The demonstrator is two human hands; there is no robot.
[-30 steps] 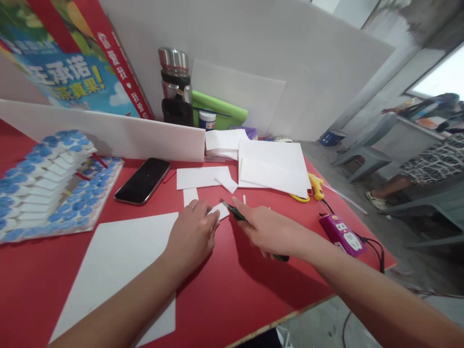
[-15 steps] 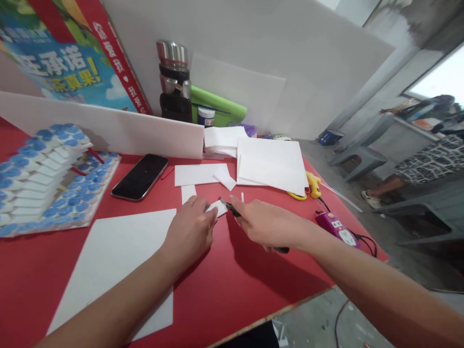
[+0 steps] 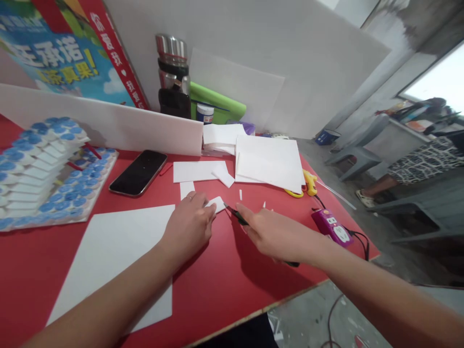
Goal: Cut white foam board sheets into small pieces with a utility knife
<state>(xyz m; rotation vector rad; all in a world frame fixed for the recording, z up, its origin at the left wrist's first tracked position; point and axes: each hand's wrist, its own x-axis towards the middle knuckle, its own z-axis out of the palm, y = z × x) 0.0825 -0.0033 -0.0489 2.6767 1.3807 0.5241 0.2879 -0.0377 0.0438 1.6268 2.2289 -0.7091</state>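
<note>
My left hand [image 3: 192, 220] is closed on a small white foam-board piece [image 3: 216, 204], pressing it to the red table. My right hand [image 3: 270, 232] grips a dark-handled utility knife [image 3: 240, 216]. Its blade tip points left and lies at the right end of the piece; whether it touches cannot be made out. The rear end of the handle shows below my right palm. Small white offcuts [image 3: 240, 195] lie just beyond the knife. A narrow white strip [image 3: 187, 189] and a longer white strip [image 3: 195, 171] rest beyond my left hand.
A large white sheet [image 3: 119, 241] lies under my left forearm. Nearby are a black phone [image 3: 138, 173], a blue-and-white stepped model [image 3: 54, 174], stacked white sheets [image 3: 268, 162], a yellow glue gun [image 3: 310, 182] and a purple power strip [image 3: 331, 226]. Another person's leg [image 3: 375, 186] shows at right.
My right hand and the knife have drawn back slightly to the right and toward me. A small white scrap now shows beyond my right hand. My left hand stays on the piece.
</note>
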